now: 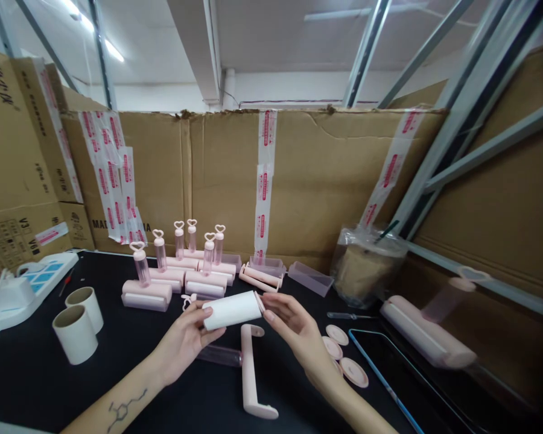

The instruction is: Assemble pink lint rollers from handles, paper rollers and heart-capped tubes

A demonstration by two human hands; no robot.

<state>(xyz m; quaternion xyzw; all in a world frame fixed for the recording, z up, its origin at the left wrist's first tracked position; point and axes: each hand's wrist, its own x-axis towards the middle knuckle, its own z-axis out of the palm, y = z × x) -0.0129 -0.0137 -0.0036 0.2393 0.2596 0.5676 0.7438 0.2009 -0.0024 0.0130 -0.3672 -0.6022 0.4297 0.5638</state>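
Note:
A white paper-like roll (233, 311) lies nearly level above the black tabletop, tilted slightly up to the right. My left hand (190, 325) is closed around its left end. At the roll's right end, the thumb and fingers of my right hand (292, 322) pinch a pink round end cap (259, 302) against it; my fingers partly hide the cap. Below the roll rests a pink roller handle frame (250, 374) with a clear tube (219, 354) pointing left. Several loose pink caps (353, 372) lie beside my right wrist.
Several finished-looking pink rollers (147, 292) with heart-topped handles stand at the back left. Two white rolls (75, 334) stand near a power strip (45, 283). Purple trays (310, 278), a bagged cup (359, 271), a screwdriver (348, 316) and a blue-edged tablet (407, 374) are farther right.

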